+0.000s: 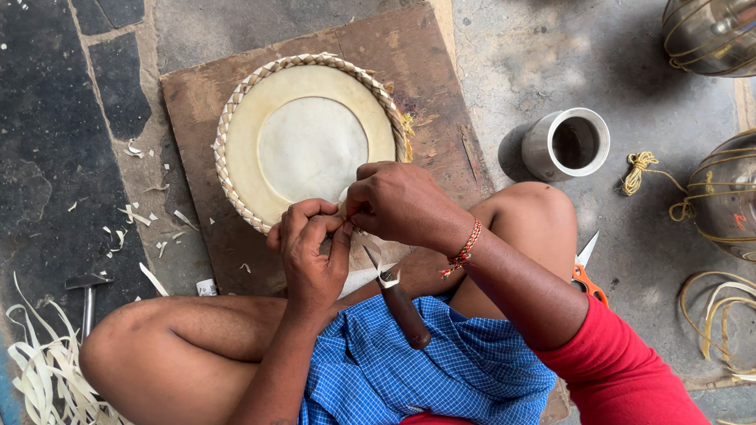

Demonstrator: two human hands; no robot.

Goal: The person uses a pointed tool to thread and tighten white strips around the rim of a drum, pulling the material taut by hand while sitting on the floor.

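Hands meet at the near rim of a round drumhead (311, 145), which lies flat on a worn wooden board (409, 55) in the upper middle of the frame. The drumhead is cream, with a paler inner disc, and is edged by a braided strap ring (228, 118). Left hand (313, 252): grip pinched shut on a thin pale strip (343, 197) at the braid's lower edge, thumb and forefinger pressed together. Right hand (398, 201): grip also clenched on the same strip, knuckles up, touching the left fingers. What lies under the fingertips is hidden.

A knife (398, 303) with a dark wooden handle rests on the blue checked cloth (425, 370) at lower centre, blade toward the hands, held by neither hand.

Judgement on technique: keep the strip taut between both pinches, feed it flat without twist, and hold the pull in line with the braid so the weave seats evenly; keep the fingers off the blade just below.

Also noted: steel cup (567, 143) right of the board, orange-handled scissors (584, 271) by the right knee, small hammer (87, 295) and pale trimmings (47, 370) at lower left on the stone floor (47, 157).
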